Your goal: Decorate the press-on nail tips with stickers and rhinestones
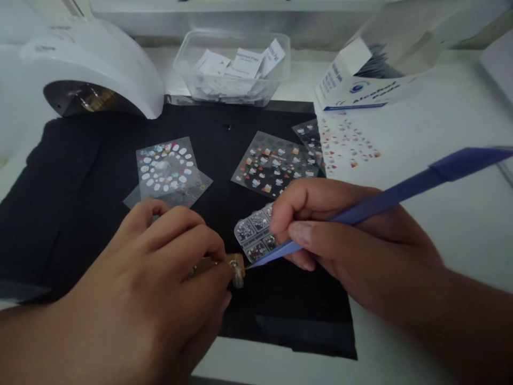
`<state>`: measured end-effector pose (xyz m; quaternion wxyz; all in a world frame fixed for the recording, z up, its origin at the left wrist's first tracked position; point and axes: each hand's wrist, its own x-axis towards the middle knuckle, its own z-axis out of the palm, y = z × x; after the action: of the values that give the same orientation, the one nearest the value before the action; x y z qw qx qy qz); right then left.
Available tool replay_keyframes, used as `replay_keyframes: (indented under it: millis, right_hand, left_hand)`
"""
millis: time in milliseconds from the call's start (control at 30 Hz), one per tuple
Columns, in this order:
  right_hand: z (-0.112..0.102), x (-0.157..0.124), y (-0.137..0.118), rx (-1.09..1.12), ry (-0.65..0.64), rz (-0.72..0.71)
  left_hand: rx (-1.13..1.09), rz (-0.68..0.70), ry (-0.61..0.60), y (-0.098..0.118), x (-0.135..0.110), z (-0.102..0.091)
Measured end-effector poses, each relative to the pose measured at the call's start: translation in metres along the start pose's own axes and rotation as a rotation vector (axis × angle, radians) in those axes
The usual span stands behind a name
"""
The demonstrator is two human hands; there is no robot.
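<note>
My left hand (pixel 160 267) is closed around a small wood-coloured holder, its fingers covering most of it. At the holder's near end sits a clear, glossy nail tip (pixel 238 277). In my right hand (pixel 352 240) is a slim blue-purple nail brush (pixel 372 203), held like a pen. The brush's fine point reaches the nail tip; whether it touches cannot be made out. Behind my right fingers, partly hidden, lies a clear compartment case (pixel 245 231) of tiny rhinestones and beads.
A black mat (pixel 100 160) covers the white table, with nail sticker sheets (pixel 276 163) and more sticker sheets (pixel 166 166) on it. At the back stand a white nail lamp (pixel 100 59), a plastic tub (pixel 232 40) of alcohol pads and an alcohol pad box (pixel 344 80).
</note>
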<state>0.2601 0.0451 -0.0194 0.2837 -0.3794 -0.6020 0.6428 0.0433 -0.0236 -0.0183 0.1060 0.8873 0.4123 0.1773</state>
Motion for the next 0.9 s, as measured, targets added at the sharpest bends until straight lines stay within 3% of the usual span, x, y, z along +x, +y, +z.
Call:
replay_keyframes:
  millis: [533,767,900]
  right_hand:
    - [0.002,0.0,-0.001,-0.012,-0.003,0.0]
    - [-0.007,0.006,-0.005,0.106,0.111,-0.038]
    - [-0.015,0.012,-0.007,0.186,0.199,-0.151]
  left_hand:
    - [-0.012,0.02,0.013,0.001,0.001,0.0]
    - [-0.076,-0.03,0.009,0.004,0.004,0.0]
    - [-0.094,-0.039,-0.039,0.002,0.008,-0.001]
